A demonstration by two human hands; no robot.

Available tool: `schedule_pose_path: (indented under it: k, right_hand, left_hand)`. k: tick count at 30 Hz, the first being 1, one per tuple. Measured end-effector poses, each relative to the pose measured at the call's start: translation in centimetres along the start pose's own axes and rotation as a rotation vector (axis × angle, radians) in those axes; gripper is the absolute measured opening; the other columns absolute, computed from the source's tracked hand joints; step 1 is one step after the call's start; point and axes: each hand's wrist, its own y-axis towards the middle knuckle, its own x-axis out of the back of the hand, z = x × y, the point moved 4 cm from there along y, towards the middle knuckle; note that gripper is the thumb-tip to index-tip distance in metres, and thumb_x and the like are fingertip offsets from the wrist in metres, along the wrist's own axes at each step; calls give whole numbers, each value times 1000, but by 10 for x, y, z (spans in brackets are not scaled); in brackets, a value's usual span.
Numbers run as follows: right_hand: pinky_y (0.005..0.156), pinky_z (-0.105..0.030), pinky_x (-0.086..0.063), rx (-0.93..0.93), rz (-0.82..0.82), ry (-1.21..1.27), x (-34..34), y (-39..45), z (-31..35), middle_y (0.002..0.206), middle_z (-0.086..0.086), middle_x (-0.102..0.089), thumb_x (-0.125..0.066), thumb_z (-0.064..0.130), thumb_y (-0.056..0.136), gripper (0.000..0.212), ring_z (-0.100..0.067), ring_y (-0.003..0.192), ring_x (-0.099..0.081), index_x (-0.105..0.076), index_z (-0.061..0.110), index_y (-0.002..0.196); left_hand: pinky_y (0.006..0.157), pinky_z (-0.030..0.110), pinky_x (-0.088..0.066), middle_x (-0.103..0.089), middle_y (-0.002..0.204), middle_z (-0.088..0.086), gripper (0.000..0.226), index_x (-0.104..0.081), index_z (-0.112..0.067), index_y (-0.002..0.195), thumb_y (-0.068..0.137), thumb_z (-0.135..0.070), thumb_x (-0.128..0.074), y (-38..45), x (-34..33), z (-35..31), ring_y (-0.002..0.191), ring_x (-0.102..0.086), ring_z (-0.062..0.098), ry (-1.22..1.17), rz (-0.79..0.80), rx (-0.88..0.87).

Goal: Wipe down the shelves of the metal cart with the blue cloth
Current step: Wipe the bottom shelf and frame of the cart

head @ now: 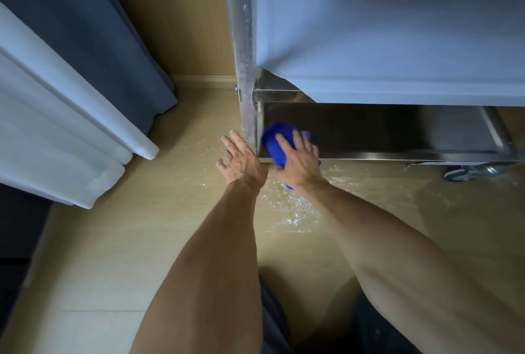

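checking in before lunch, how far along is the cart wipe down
Done: cannot tell; the upper shelf shows no clear sign of wiping and looks covered by a pale film. In hand: the right hand presses the blue cloth on the left end of the shiny metal bottom shelf, while the left hand lies open by the cart's corner post. Left: the rest of that bottom shelf, rightward.
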Motion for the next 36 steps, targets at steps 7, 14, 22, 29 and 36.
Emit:
schedule_pose_path:
  k: [7,14,22,29,36]
  right_hand:
    - [98,-54,-45,-7,-121,47,-25,-46,26,155,-19,-34,-68,8,79,73,-41,136,-38,-43,25,146]
    - [90,-46,-47,-317,-80,204,5,-100,-82,144,-13,-46,-71,-1,70,74,-40,111,-53,-54,22,138]
    - [80,-24,-52,-664,-26,1122,122,-107,-128,124,-1,-65,-62,1,73,57,-17,99,-61,-66,25,124]
    - [53,-27,-52,-414,343,1145,174,-139,-145,96,-3,-70,-63,9,59,56,-25,79,-65,-68,31,111]
    - [103,-34,-43,-581,-116,930,136,-133,-201,139,-6,-52,-55,6,82,69,-28,123,-51,-43,26,146]
  left_hand:
    - [113,52,-23,9,161,21,105,21,7,146,91,-47,-51,11,-1,-7,144,-25,27,50,49,17]
    - [106,51,-34,-15,157,24,91,-5,-2,153,93,-50,-55,-16,-5,-26,134,-41,39,-62,102,275]
    - [103,34,-37,-48,143,15,41,-49,-8,139,101,-20,-40,-117,24,-133,132,-45,32,-223,339,59]
    - [96,33,-44,-60,130,13,53,-46,-16,137,85,-8,-46,-171,46,-179,119,-55,32,-325,175,-39]
    - [93,38,-45,-59,126,16,42,-49,-13,133,90,-15,-49,-162,25,-151,117,-56,35,-187,42,116]
